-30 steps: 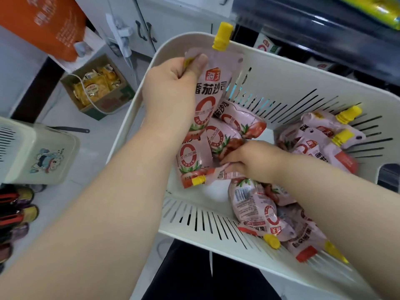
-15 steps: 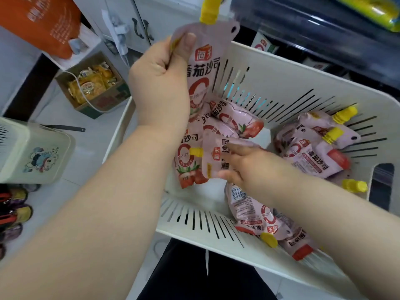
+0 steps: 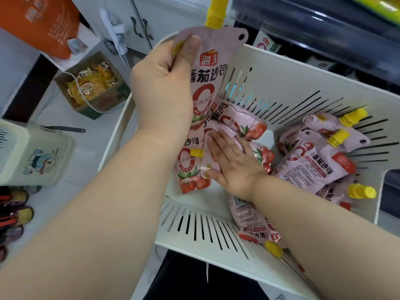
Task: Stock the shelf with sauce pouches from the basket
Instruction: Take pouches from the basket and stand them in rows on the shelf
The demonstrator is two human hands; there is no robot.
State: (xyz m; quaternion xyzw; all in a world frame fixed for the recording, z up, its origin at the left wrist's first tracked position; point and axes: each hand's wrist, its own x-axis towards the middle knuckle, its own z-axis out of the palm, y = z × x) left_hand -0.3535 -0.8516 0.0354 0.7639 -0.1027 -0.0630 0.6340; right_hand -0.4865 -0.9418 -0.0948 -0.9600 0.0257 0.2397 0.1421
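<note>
A white slotted basket [image 3: 303, 68] holds several pink tomato-sauce pouches with yellow caps, loose on its right side [image 3: 313, 165] and near its front wall [image 3: 253, 221]. My left hand [image 3: 164, 87] grips a bundle of pouches by their top corners. The front pouch [image 3: 207, 68] hangs upright, cap up, above the basket's far-left corner. My right hand [image 3: 233, 163] lies with straight fingers on another pouch [image 3: 206, 148], pressing it against the lower part of the bundle; its yellow cap points left.
A dark shelf edge [image 3: 324, 29] runs along the top right behind the basket. On the floor to the left stand a cardboard box of yellow packets [image 3: 93, 87] and a cream bin with a cartoon [image 3: 36, 156]. White cabinet doors [image 3: 138, 29] are behind.
My left hand has lifted its bundle higher. My right hand picked a pouch from the basket floor, carried it left to the bundle, and its fingers have straightened over it.
</note>
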